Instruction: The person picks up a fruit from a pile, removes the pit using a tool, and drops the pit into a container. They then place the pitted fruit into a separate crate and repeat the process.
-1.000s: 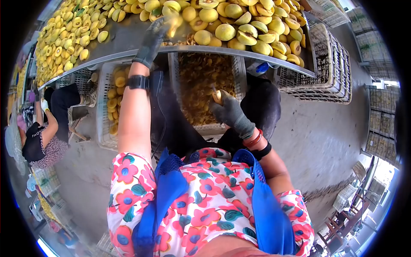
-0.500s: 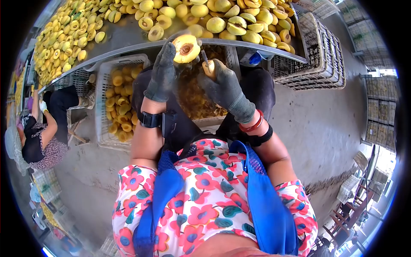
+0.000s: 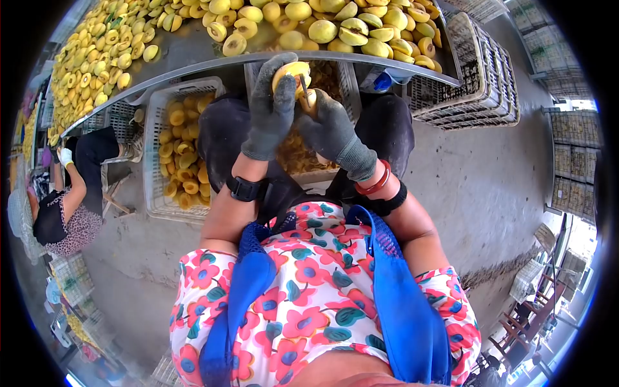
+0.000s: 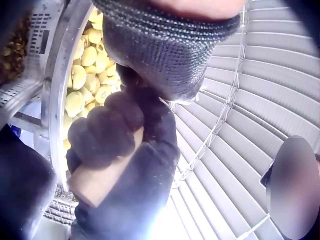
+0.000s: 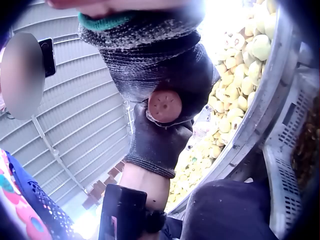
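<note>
In the head view my gloved left hand [image 3: 268, 115] holds a halved yellow peach [image 3: 291, 68], its cut face turned toward the right hand. My gloved right hand [image 3: 331, 131] grips a small knife by its pale wooden handle [image 3: 309, 102]. The blade points up against the peach's cut face, at the pit. Curled fingers [image 4: 102, 132] wrap the handle in the left wrist view. From the right wrist view, the round handle end [image 5: 165, 106] pokes out of the fist, with the left hand close behind it. Both wrist views leave the peach hidden.
A metal table [image 3: 187, 63] heaped with halved peaches [image 3: 354, 31] runs across the front. Below the hands stands a crate [image 3: 350, 90] of brown scraps; a white crate [image 3: 153, 174] of peach halves is at left. An empty-looking crate [image 3: 496, 84] stands right. Another person [image 3: 64, 206] sits far left.
My left hand has come back from the table with the peach half to meet the right hand. The right hand has risen slightly, bringing the knife to the cut face.
</note>
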Tool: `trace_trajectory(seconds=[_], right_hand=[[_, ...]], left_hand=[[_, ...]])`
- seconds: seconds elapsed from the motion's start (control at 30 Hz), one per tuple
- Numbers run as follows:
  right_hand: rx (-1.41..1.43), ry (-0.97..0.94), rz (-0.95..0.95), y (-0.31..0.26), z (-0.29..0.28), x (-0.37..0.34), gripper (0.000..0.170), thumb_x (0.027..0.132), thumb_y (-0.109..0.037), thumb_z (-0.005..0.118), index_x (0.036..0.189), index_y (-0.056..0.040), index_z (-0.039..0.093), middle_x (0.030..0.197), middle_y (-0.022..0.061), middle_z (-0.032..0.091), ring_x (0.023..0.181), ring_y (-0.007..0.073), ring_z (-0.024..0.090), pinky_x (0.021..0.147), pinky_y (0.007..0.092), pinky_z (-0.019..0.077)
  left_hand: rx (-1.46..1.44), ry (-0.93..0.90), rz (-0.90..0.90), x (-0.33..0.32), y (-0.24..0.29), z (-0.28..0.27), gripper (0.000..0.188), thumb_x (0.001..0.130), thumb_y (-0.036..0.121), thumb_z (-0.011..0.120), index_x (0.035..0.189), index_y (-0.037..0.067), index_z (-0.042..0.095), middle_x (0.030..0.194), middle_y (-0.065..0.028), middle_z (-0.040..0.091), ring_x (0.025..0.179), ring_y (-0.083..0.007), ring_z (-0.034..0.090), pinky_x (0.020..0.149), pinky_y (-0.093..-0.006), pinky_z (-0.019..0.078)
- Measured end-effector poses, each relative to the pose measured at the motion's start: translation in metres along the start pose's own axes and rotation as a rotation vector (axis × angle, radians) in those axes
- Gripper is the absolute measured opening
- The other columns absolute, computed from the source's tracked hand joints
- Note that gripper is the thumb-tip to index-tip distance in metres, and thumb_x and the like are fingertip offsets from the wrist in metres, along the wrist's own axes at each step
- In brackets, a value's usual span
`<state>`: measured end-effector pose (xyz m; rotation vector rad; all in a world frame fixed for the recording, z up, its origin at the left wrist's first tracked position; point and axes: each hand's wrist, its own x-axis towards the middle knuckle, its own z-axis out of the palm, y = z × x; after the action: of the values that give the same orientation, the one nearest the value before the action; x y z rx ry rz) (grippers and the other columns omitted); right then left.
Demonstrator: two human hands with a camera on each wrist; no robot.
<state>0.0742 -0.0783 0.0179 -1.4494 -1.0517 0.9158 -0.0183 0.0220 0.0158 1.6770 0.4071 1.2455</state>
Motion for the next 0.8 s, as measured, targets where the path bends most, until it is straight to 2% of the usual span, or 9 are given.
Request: trace_trajectory(seconds=[0.13, 0.23, 0.33, 0.4, 0.47, 0.53, 0.63, 0.73, 0.8], right_hand=[[-0.187, 0.054, -0.094, -0.006, 0.001, -0.001, 0.02, 0.086, -0.006, 0.056, 0.105, -0.0024, 0.052, 0.072, 0.001, 0.056, 0.055, 0.0093, 0.055, 0.048, 0.0257, 0.0435], [-0.122, -0.008, -0.091, -0.008, -0.001, 0.001, 0.02, 0.085, -0.006, 0.056, 0.104, -0.0021, 0.052, 0.072, 0.0028, 0.057, 0.053, 0.0101, 0.055, 0.047, 0.0265, 0.0436], [0.244, -0.153, 0.146, -0.017, -0.003, 0.0, 0.019, 0.085, -0.007, 0.056, 0.103, -0.0014, 0.052, 0.072, 0.0051, 0.058, 0.052, 0.0112, 0.055, 0.046, 0.0279, 0.044], [0.116, -0.104, 0.118, -0.015, 0.0, -0.002, 0.017, 0.086, -0.007, 0.055, 0.102, -0.0021, 0.052, 0.072, 0.0043, 0.057, 0.051, 0.0106, 0.053, 0.046, 0.0273, 0.0434], [-0.06, -0.044, -0.078, -0.003, 0.004, -0.001, 0.015, 0.087, -0.007, 0.054, 0.101, -0.0031, 0.052, 0.071, 0.0029, 0.056, 0.05, 0.0096, 0.052, 0.045, 0.026, 0.0427], [-0.288, 0.033, -0.443, 0.02, 0.006, 0.007, 0.013, 0.088, -0.007, 0.053, 0.1, -0.0045, 0.052, 0.07, 0.0009, 0.055, 0.05, 0.0081, 0.051, 0.044, 0.0242, 0.0419], [0.1, -0.209, 0.117, -0.003, -0.004, -0.002, 0.01, 0.088, -0.006, 0.053, 0.097, -0.0045, 0.052, 0.066, 0.0014, 0.053, 0.049, 0.0088, 0.05, 0.043, 0.0247, 0.0414], [0.29, -0.36, 0.332, -0.025, -0.014, -0.003, 0.006, 0.087, -0.006, 0.054, 0.093, -0.0043, 0.052, 0.063, 0.0009, 0.051, 0.047, 0.0091, 0.049, 0.04, 0.0248, 0.039], [0.362, -0.468, 0.344, -0.03, -0.018, -0.005, 0.01, 0.088, -0.011, 0.057, 0.091, -0.0017, 0.056, 0.063, 0.0011, 0.053, 0.046, 0.008, 0.049, 0.041, 0.0234, 0.0394]], left_hand=[[0.065, 0.01, 0.045, 0.0, -0.002, 0.0, 0.032, 0.096, 0.025, 0.052, 0.115, 0.0, 0.056, 0.108, -0.0118, 0.06, 0.096, -0.0215, 0.059, 0.085, -0.0316, 0.0482], [0.111, 0.041, 0.076, 0.0, 0.001, 0.001, 0.031, 0.096, 0.024, 0.052, 0.114, 0.0, 0.056, 0.109, -0.0121, 0.06, 0.097, -0.0218, 0.059, 0.085, -0.0322, 0.0485], [0.084, 0.024, 0.071, -0.001, 0.003, -0.001, 0.029, 0.095, 0.022, 0.053, 0.114, 0.0, 0.056, 0.109, -0.0125, 0.06, 0.097, -0.0222, 0.059, 0.085, -0.0325, 0.0487], [0.082, -0.008, 0.04, 0.0, 0.003, -0.004, 0.029, 0.095, 0.022, 0.053, 0.114, 0.0, 0.057, 0.109, -0.0127, 0.06, 0.098, -0.0224, 0.059, 0.086, -0.0328, 0.0488], [0.087, -0.03, 0.022, -0.002, 0.002, -0.005, 0.03, 0.096, 0.023, 0.053, 0.114, 0.0, 0.057, 0.108, -0.0126, 0.06, 0.098, -0.0222, 0.059, 0.086, -0.0328, 0.0488], [0.095, -0.043, 0.024, -0.004, -0.003, -0.005, 0.031, 0.096, 0.025, 0.052, 0.114, 0.0, 0.057, 0.108, -0.0123, 0.061, 0.098, -0.0215, 0.06, 0.086, -0.0325, 0.0488], [-0.018, -0.109, -0.091, -0.006, -0.007, -0.01, 0.035, 0.097, 0.03, 0.051, 0.114, 0.0, 0.058, 0.108, -0.0117, 0.061, 0.097, -0.0202, 0.06, 0.086, -0.0317, 0.0486], [-0.056, -0.211, -0.122, -0.005, -0.006, -0.019, 0.039, 0.097, 0.035, 0.051, 0.114, 0.0, 0.058, 0.109, -0.0108, 0.061, 0.098, -0.0187, 0.059, 0.086, -0.0306, 0.0482], [-0.127, -0.241, -0.18, -0.006, -0.001, -0.02, 0.042, 0.096, 0.038, 0.052, 0.114, 0.0, 0.058, 0.109, -0.0101, 0.061, 0.098, -0.0184, 0.06, 0.086, -0.0304, 0.0484]])
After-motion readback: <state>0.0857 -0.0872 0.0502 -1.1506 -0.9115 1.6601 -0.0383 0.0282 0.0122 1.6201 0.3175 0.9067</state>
